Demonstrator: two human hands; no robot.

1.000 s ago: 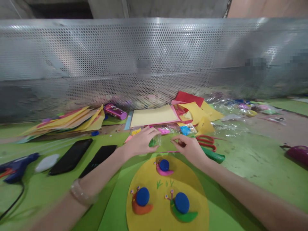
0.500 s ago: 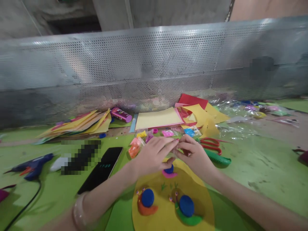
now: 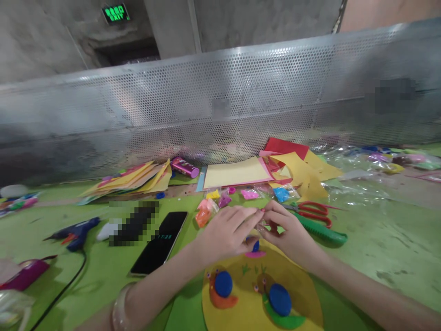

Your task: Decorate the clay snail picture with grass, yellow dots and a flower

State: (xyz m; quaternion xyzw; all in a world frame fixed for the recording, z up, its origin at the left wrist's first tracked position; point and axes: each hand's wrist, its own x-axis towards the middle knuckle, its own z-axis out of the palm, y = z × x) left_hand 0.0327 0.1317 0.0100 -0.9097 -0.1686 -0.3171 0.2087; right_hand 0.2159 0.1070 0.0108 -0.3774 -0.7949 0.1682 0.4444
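My left hand (image 3: 230,232) and my right hand (image 3: 287,232) meet above the top of a yellow paper oval (image 3: 248,285). Their fingertips are pinched together around something small; a speck of red shows there, but I cannot make out what it is. Three snails with blue round shells lie on the oval: an orange snail (image 3: 223,301) at lower left, a green snail (image 3: 287,320) at lower right, and a pink snail (image 3: 255,253) partly hidden under my left hand. Small green grass marks (image 3: 254,269) sit between them.
Red-handled scissors (image 3: 315,212) and a green cutter (image 3: 324,231) lie right of my hands. To the left are a phone (image 3: 160,243) and a blue glue gun (image 3: 77,232) with its cord. Clay packets (image 3: 250,194), paper sheets (image 3: 234,174) and a perforated metal panel (image 3: 193,101) stretch behind.
The view has swung left and up a little, so everything appears further right and an exit sign shows. My hands keep their pinch over the yellow oval.
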